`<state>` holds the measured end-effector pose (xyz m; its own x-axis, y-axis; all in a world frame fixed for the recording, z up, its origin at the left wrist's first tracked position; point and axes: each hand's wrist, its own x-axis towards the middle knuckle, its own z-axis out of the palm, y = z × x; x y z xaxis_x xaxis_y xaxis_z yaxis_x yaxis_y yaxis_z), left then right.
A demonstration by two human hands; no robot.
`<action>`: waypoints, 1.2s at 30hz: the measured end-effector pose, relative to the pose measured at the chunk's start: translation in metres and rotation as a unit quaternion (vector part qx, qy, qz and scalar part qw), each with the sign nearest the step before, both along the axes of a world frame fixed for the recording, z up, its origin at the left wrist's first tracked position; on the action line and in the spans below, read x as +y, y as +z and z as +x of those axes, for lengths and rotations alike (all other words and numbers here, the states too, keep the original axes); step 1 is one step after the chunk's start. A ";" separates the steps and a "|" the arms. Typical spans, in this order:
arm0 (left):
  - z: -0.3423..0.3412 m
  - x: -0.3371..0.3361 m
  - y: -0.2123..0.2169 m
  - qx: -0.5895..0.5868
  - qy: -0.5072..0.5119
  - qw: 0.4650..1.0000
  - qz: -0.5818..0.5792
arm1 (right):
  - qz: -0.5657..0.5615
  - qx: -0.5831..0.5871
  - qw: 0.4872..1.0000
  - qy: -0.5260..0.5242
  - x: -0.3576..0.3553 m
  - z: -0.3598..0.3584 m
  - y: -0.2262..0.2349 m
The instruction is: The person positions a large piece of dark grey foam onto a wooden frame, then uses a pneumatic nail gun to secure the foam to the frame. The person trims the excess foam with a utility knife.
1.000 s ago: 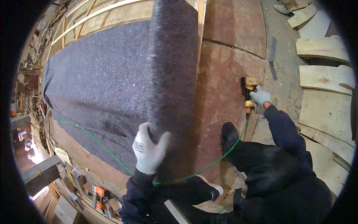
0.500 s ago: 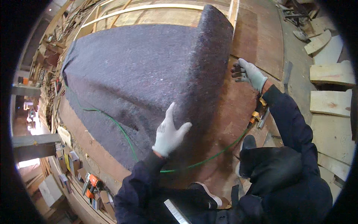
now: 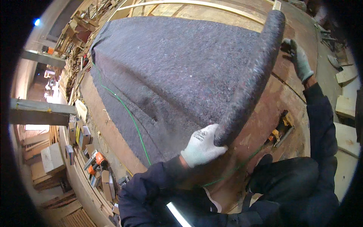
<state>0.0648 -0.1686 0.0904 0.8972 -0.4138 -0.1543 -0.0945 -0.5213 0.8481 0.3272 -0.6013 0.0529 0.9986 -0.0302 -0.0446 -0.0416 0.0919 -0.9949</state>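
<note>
Your left hand (image 3: 202,145) was clamped on the near end of the grey felt roll (image 3: 253,77). Your right hand (image 3: 299,58), fingers spread apart, pressed its far end.

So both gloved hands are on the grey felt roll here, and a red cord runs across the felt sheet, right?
Not quite: the cord is green, not red, as the head view shows. The rest holds: the left hand grips the near end of the grey felt roll, and the right hand is at its far end.
</note>
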 end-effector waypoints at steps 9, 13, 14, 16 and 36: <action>-0.034 -0.043 0.020 -0.036 0.002 0.989 0.143 | -0.366 -0.443 0.818 -0.022 -0.025 0.110 -0.028; -0.042 -0.055 0.033 -0.085 0.023 0.988 0.125 | -0.026 -0.330 0.923 0.197 -0.032 0.115 -0.017; -0.044 -0.058 0.037 -0.076 0.023 0.989 0.126 | 0.005 -0.310 0.926 0.217 -0.033 0.114 -0.015; -0.047 -0.067 0.045 -0.061 0.020 0.987 0.147 | 0.019 -0.283 0.931 0.230 -0.035 0.113 -0.017; -0.032 -0.134 -0.011 -0.040 -0.054 0.965 0.255 | 0.023 -0.132 0.953 0.270 -0.052 0.079 -0.103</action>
